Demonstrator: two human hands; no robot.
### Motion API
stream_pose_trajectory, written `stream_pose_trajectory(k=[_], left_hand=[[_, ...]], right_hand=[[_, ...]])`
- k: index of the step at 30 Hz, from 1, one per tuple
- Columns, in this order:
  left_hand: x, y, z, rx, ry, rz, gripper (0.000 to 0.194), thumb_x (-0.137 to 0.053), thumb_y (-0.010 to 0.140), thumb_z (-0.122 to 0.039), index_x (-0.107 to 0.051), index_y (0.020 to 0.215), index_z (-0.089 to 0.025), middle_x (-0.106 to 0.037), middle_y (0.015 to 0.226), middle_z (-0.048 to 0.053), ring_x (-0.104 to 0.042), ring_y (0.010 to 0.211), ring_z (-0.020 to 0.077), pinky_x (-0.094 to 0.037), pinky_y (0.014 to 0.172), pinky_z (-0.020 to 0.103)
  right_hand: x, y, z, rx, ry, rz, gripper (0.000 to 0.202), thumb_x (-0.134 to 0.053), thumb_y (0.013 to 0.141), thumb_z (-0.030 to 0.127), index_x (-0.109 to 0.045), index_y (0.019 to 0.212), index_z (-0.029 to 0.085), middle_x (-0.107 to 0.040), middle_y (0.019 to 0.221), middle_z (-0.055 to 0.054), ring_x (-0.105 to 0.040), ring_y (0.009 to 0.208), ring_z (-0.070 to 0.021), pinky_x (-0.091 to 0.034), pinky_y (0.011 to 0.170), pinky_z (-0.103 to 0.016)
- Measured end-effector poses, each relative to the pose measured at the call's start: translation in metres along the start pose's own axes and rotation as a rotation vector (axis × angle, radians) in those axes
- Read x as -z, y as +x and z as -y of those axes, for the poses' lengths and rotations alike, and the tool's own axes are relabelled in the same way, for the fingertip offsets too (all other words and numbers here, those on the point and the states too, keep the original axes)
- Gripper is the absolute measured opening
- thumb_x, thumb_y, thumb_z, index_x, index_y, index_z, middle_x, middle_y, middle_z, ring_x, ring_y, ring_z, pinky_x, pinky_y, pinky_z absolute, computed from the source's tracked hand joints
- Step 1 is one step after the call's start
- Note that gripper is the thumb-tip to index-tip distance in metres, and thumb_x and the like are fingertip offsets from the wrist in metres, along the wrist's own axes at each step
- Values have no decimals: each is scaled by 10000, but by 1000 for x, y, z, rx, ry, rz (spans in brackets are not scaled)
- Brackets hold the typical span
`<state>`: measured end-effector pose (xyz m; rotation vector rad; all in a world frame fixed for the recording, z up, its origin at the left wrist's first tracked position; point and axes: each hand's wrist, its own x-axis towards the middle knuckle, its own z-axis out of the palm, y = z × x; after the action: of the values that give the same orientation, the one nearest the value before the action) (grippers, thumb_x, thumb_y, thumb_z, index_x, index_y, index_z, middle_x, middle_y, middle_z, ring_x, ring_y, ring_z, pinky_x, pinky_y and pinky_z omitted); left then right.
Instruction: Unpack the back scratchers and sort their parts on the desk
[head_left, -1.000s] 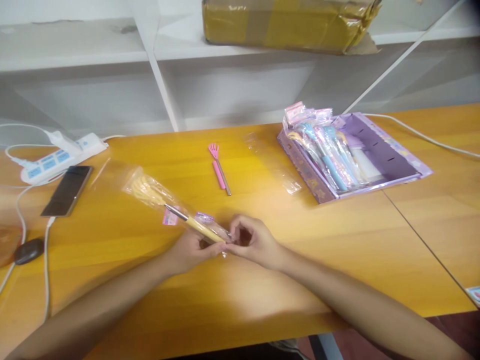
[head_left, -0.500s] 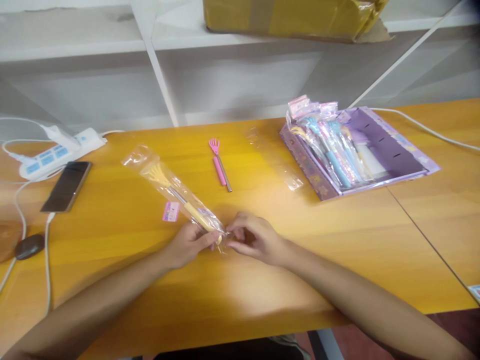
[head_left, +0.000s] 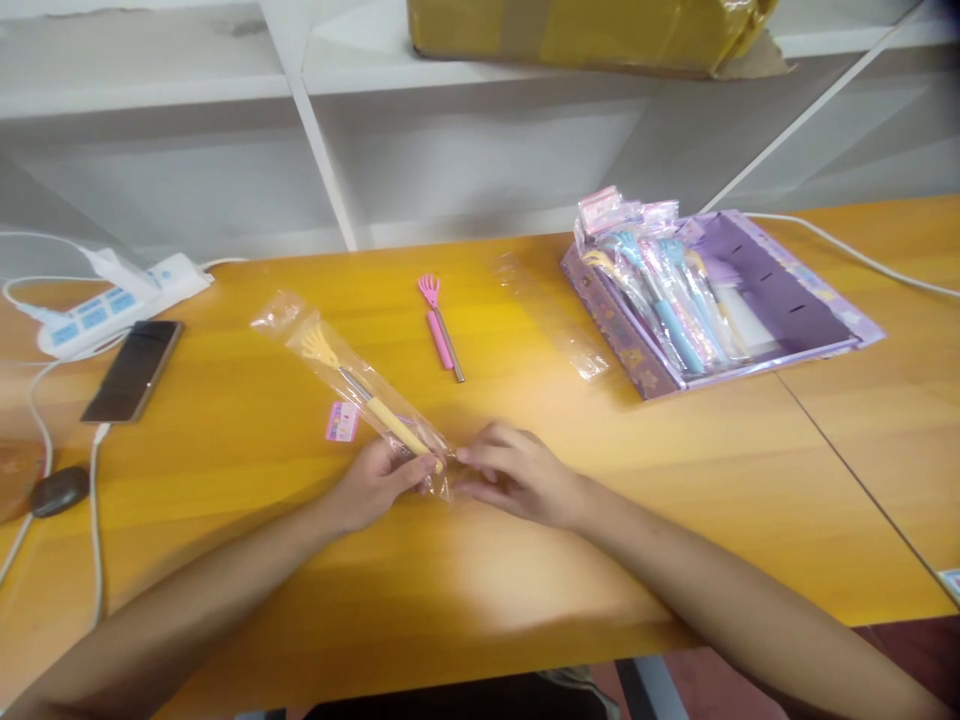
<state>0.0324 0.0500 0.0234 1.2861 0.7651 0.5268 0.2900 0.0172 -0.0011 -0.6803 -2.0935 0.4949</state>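
Note:
A yellow back scratcher with a hand-shaped head lies inside a clear plastic bag, slanting up to the left. My left hand is closed around its handle end and the bag, thumb on top. At the bag's lower right end, my right hand has curled fingers pinching the plastic edge; the fingertips' exact grip is hard to see. Beside the bag lies a small pink printed card. Farther back on the table rests a pink back scratcher without a bag, its handle and metal rod side by side.
A purple display box at the right holds several bagged back scratchers. An empty-looking clear bag lies left of it. A phone, power strip, cables and black mouse are at the left. A cardboard box sits on the shelf.
The bagged yellow back scratcher has shifted very slightly within the left hand. The right fingers have moved a little at the bag's end. Everything else stays put.

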Motion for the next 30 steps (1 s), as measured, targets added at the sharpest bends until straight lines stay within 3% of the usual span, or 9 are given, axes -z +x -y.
stream_pose_trajectory(k=[5, 11, 16, 18, 21, 24, 27, 30], left_hand=[[0, -1, 10, 6, -19, -46, 385, -745, 999, -516, -674, 1123, -158, -668, 881, 23, -609, 706, 129, -532, 667, 266], [1, 3, 12, -66, -137, -184, 498, -764, 979, -540, -610, 1310, -200, -724, 1014, 55, -694, 803, 179, -553, 643, 276], [0, -1, 9, 4, 124, -77, 428, -718, 990, -597, -655, 1046, -178, -704, 873, 40, -662, 788, 187, -553, 720, 313], [-2, -2, 10, -1, 181, -18, 415, -699, 1005, -592, -647, 1038, -181, -685, 830, 21, -636, 756, 175, -534, 718, 308], [-2, -2, 10, -31, 159, 44, 422, -627, 1048, -599, -643, 1098, -180, -681, 842, 20, -621, 748, 167, -518, 720, 303], [0, -1, 8, -80, 109, 79, 479, -569, 1062, -641, -653, 1032, -170, -666, 876, 38, -603, 760, 161, -503, 715, 297], [0, -3, 8, -112, 128, 92, 469, -742, 960, -623, -643, 1063, -177, -651, 892, 29, -598, 765, 163, -510, 710, 298], [-3, -6, 12, -95, 201, 34, 580, -926, 811, -504, -613, 1190, -197, -635, 906, 6, -594, 751, 160, -514, 683, 292]], right_hand=[[3, 3, 2, 63, -182, 52, 133, -610, 1108, 175, -720, 1167, 223, -628, 961, -33, -604, 789, -146, -504, 670, -266], [3, 0, 7, 78, -232, 23, 92, -646, 1086, 176, -714, 1129, 219, -682, 1059, -56, -628, 798, -135, -518, 667, -257], [1, 3, 12, 123, -138, 8, 106, -647, 1096, 197, -667, 1199, 207, -761, 1025, -51, -711, 816, -142, -558, 707, -267], [-2, 5, 12, 91, -82, 11, 101, -674, 1089, 213, -660, 1188, 207, -775, 966, -41, -721, 783, -143, -556, 692, -267], [-5, 7, 11, 15, -6, -27, 81, -706, 1076, 233, -672, 1147, 210, -770, 920, -38, -717, 760, -145, -554, 684, -265], [-7, 7, 10, -38, 41, -49, 68, -714, 1069, 226, -687, 1130, 215, -768, 919, -41, -717, 777, -152, -556, 696, -269], [-9, 6, 10, -84, 35, -43, 83, -734, 1055, 228, -693, 1127, 225, -766, 910, -32, -692, 732, -143, -530, 653, -265], [-12, 6, 11, -110, -1, -48, 85, -741, 1050, 245, -694, 1119, 229, -760, 893, -25, -661, 680, -137, -499, 611, -267]])
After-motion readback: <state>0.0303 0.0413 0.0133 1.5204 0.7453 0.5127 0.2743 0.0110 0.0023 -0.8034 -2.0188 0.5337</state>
